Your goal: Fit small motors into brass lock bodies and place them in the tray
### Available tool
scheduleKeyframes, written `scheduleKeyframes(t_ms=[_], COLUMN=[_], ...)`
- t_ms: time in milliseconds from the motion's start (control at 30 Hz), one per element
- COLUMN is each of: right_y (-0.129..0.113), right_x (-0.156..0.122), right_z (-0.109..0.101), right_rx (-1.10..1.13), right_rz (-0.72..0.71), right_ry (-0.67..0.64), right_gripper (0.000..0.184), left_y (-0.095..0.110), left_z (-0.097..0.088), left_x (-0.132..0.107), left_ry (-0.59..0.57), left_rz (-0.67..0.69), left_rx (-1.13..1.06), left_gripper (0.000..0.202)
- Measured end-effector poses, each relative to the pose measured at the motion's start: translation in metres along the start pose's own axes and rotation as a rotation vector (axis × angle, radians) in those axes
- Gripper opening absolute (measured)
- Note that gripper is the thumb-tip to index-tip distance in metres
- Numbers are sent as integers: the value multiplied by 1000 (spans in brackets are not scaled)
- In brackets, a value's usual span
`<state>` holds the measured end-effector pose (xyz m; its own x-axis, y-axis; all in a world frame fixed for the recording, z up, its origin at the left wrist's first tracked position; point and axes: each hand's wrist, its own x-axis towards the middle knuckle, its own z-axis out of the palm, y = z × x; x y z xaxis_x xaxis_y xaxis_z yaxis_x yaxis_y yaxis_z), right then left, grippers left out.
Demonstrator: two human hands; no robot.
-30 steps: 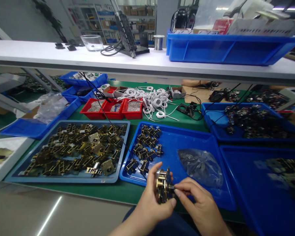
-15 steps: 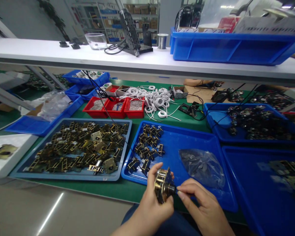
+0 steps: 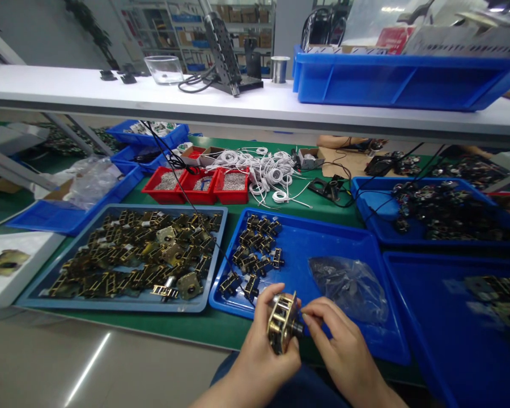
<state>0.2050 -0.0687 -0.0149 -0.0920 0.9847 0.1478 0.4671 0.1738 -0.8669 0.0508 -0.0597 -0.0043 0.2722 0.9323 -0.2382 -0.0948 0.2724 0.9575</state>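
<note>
My left hand (image 3: 266, 354) is wrapped round a brass-coloured metal frame assembly (image 3: 281, 318) with cross posts. A black cylindrical part (image 3: 297, 329) sticks out from its right side. Close beside that side, my right hand (image 3: 346, 343) has its thumb and forefinger pinched together; whatever lies between the fingertips is too small or hidden to make out. Behind my hands, a blue tray (image 3: 295, 226) holds several similar assemblies (image 3: 255, 246) with black parts and a clear plastic bag (image 3: 351, 289) of dark pieces.
To the left, a grey-blue tray (image 3: 215, 283) is heaped with brass-coloured frames. Red bins (image 3: 232, 196) of small metal pieces and coiled white cables (image 3: 270, 170) lie farther back. A white shelf (image 3: 255, 107) crosses above. At right are more blue trays (image 3: 412, 317), with a person's forearm (image 3: 338, 141) beyond.
My right hand's fingertips have moved slightly up and left, off the end of the black part. The assembly has turned a little in my left hand.
</note>
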Motion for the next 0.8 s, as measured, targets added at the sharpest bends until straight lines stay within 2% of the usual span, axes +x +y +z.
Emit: scheduleKeyframes(t_ms=[67,167,233,367,433,500,567,667,800], right_y=[3,7,12,33,50,69,90,122,147], right_x=[0,-5,-11,-26,-32,-32,-23,2,40], right_z=[-1,-2,2,30,45,55,61,73,107], right_rx=[98,359,528,667,678,662,630,569,509], right_rz=[126,351,460,615,675,703,729,784,843], right_ry=[-104,-291,-326,-181,-129,-96,-63,-30,-9], right_gripper=[15,17,26,44,49,49,45,33,23], left_y=[-2,-13,-25,-54,-68,-78,-83,-84,-84], left_z=[-1,-4,-6,-9,-12,-20,-32,-57,-89], left_x=[0,1,1,2,5,8,10,9,-1], left_ry=[-8,-34,-49,-133,-177,-173,-119,7,131], left_rz=[-23,-37,-12,7,-39,-101,-145,-174,-182], left_rx=[-49,-40,28,152,202,234,247,253,248], left_gripper=[65,72,76,79,87,92,85,59,54])
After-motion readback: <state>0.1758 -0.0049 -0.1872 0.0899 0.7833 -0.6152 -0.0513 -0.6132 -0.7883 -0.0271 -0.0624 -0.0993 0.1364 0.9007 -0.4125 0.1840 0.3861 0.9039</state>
